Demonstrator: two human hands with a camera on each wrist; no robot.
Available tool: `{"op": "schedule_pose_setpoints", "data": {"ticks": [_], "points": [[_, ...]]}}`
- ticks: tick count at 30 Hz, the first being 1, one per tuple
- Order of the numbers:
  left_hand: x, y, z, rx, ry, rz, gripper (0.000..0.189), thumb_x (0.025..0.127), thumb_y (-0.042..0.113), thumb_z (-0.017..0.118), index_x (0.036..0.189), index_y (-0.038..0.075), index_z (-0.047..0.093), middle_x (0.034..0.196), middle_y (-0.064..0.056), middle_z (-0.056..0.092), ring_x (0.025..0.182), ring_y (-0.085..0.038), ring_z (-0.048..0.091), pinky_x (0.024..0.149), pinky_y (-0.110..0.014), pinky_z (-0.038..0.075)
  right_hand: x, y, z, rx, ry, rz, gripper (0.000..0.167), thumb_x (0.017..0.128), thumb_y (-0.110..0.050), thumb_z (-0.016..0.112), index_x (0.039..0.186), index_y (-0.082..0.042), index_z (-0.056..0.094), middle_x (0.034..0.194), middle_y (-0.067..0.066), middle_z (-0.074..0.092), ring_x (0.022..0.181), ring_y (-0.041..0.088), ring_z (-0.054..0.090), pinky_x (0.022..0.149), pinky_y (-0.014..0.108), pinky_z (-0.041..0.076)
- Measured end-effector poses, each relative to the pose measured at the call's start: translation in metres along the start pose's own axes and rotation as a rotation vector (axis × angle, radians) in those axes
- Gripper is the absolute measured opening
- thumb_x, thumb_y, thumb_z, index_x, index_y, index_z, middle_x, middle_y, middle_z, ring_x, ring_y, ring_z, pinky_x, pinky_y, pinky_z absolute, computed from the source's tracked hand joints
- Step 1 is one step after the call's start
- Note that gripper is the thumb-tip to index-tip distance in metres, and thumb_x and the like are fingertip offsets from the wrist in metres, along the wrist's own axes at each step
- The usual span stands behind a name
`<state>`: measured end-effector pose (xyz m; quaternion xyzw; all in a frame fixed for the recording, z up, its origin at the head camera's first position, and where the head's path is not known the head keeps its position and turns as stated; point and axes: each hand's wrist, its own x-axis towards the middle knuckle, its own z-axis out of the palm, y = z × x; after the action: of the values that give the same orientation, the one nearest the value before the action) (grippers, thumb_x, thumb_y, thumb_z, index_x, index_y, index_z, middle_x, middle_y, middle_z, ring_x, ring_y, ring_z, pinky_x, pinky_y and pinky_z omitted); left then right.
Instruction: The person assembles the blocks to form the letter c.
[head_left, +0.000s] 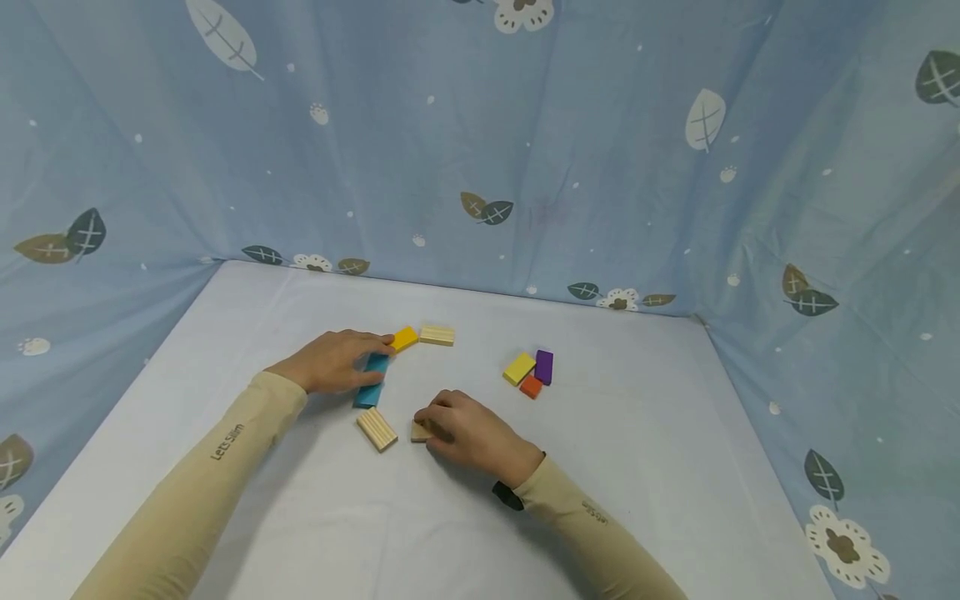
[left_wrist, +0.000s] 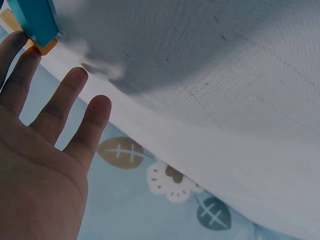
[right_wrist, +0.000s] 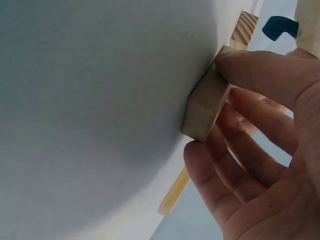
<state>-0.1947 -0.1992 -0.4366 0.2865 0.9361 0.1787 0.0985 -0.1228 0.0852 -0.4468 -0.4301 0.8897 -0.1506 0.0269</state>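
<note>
My left hand (head_left: pixel 337 360) lies over a blue block (head_left: pixel 366 396). Its thumb rests across the block, and a fingertip touches the yellow-orange block (head_left: pixel 406 338) at the blue block's far end. In the left wrist view the fingers are spread and fairly straight, near the blue block (left_wrist: pixel 37 22) and orange block (left_wrist: pixel 49 47); the thumb is out of sight. My right hand (head_left: pixel 476 433) holds a plain wooden block (head_left: pixel 418 432) on the cloth. In the right wrist view, thumb and finger pinch this wooden block (right_wrist: pixel 204 107) at opposite ends.
A striped wooden block (head_left: pixel 377 430) lies between the hands. Another wooden block (head_left: pixel 437 335) sits at the far end, beside the yellow-orange one. Yellow (head_left: pixel 519 368), purple (head_left: pixel 544 367) and red-orange (head_left: pixel 531 387) blocks cluster to the right. A patterned blue curtain (head_left: pixel 420 158) surrounds the white tabletop (head_left: pixel 637 442).
</note>
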Motion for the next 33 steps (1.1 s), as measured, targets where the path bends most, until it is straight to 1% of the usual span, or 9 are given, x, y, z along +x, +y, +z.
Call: {"op": "schedule_pose_setpoints", "data": {"ticks": [8,15,22,29,33], "points": [[0.0,0.0,0.0,0.005,-0.003,-0.002,0.049,0.095,0.031,0.071,0.14,0.014,0.062,0.156,-0.008,0.046,0.139,-0.037,0.045,0.113,-0.059,0.036,0.001,-0.004,0.001,-0.019,-0.001,0.002,0.033,0.092,-0.023,0.077,0.124,-0.014,0.07,0.111,-0.001,0.064,0.098,0.008,0.058,0.085,0.014,0.05],[0.0,-0.001,0.0,-0.001,-0.004,0.009,0.049,0.096,0.031,0.07,0.141,0.015,0.061,0.156,-0.008,0.045,0.139,-0.037,0.045,0.112,-0.059,0.036,0.001,-0.006,0.002,0.016,-0.026,0.02,0.035,0.092,-0.025,0.077,0.125,-0.014,0.069,0.111,-0.002,0.064,0.095,0.005,0.056,0.082,0.012,0.048],[0.001,0.001,-0.001,0.009,-0.013,0.002,0.049,0.096,0.031,0.07,0.141,0.014,0.061,0.157,-0.008,0.045,0.139,-0.036,0.045,0.112,-0.058,0.037,0.001,-0.008,0.003,0.024,-0.032,0.011,0.036,0.091,-0.026,0.078,0.125,-0.014,0.07,0.11,-0.003,0.064,0.095,0.004,0.056,0.083,0.011,0.047],[0.001,0.001,-0.001,0.012,-0.009,0.004,0.049,0.096,0.031,0.07,0.141,0.014,0.061,0.156,-0.008,0.045,0.139,-0.037,0.046,0.112,-0.058,0.037,0.0,-0.013,0.003,0.06,-0.051,0.01,0.037,0.09,-0.027,0.079,0.123,-0.014,0.071,0.108,-0.002,0.064,0.092,0.002,0.054,0.081,0.01,0.046],[0.0,0.0,0.0,0.016,-0.008,0.002,0.049,0.096,0.032,0.07,0.141,0.014,0.061,0.156,-0.007,0.046,0.139,-0.036,0.046,0.112,-0.058,0.037,0.001,-0.014,0.003,0.061,-0.052,0.0,0.037,0.089,-0.027,0.08,0.123,-0.015,0.071,0.108,-0.003,0.064,0.091,0.001,0.054,0.08,0.009,0.046]]}}
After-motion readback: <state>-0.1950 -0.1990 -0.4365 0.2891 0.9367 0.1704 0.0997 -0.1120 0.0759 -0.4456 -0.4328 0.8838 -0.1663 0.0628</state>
